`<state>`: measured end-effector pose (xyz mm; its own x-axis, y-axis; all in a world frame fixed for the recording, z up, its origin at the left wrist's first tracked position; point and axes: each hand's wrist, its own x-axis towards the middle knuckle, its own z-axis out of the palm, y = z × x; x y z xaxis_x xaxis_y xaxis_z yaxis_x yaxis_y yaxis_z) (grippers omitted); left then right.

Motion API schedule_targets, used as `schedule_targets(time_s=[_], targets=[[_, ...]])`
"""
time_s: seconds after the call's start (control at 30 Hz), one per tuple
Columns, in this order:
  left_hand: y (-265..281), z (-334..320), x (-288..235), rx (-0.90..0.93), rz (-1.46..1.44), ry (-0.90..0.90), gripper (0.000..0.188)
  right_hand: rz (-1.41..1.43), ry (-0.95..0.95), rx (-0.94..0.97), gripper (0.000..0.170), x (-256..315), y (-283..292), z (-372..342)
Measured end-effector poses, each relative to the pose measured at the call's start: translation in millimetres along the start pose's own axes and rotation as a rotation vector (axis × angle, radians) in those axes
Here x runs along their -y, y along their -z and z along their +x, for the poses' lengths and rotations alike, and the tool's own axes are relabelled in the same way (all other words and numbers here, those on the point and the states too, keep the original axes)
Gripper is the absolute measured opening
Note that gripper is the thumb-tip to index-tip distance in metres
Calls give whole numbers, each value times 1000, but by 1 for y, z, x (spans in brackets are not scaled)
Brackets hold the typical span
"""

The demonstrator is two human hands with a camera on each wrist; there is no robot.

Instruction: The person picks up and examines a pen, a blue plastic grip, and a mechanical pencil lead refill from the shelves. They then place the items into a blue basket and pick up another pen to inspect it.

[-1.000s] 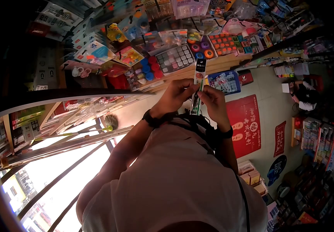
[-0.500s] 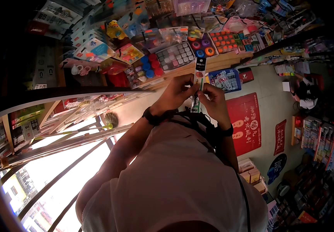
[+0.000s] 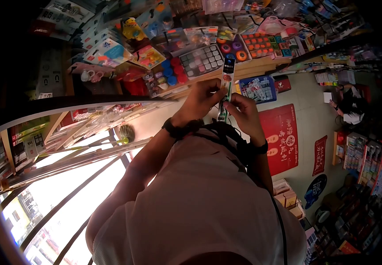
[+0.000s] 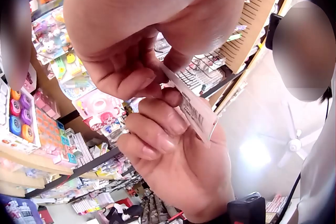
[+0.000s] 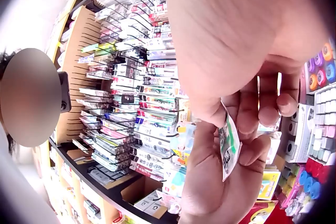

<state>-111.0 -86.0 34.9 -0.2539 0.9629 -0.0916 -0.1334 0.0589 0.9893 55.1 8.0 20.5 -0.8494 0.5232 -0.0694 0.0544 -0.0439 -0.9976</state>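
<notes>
A slim packet [image 3: 227,79] with a black top and a green-and-white lower part stands between the two hands in the head view. The left hand [image 3: 200,100] pinches its left edge between thumb and fingers. From the other side the right hand [image 3: 246,115] pinches it a little lower. In the left wrist view the packet's white back [image 4: 195,112] shows a barcode, with both hands around it. Its green-and-white face [image 5: 229,148] is seen edge-on in the right wrist view; part of the packet is hidden by fingers.
Beyond the hands, a shelf holds a tray of grey-white cubes [image 3: 202,60] and hanging packs. A blue basket [image 3: 257,89] of small packets stands right of the hands. A red mat [image 3: 280,140] lies on the floor, and another person [image 3: 353,105] is at the far right.
Both hands and the packet have moved slightly up in the head view, and the packet leans a little more to the right.
</notes>
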Motion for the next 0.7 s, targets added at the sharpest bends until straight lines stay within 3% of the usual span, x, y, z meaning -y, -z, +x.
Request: schedule_targets(time_s=[0.23, 0.37, 0.7], targets=[[4, 5, 9, -109, 66, -23, 20, -24, -44, -32, 20, 5, -1, 2], [9, 10, 8, -255, -32, 4, 22, -67, -36, 106, 20, 3, -1, 0], [10, 11, 4, -259, -74, -54, 23, -56, -50, 90, 18, 3, 0, 2]])
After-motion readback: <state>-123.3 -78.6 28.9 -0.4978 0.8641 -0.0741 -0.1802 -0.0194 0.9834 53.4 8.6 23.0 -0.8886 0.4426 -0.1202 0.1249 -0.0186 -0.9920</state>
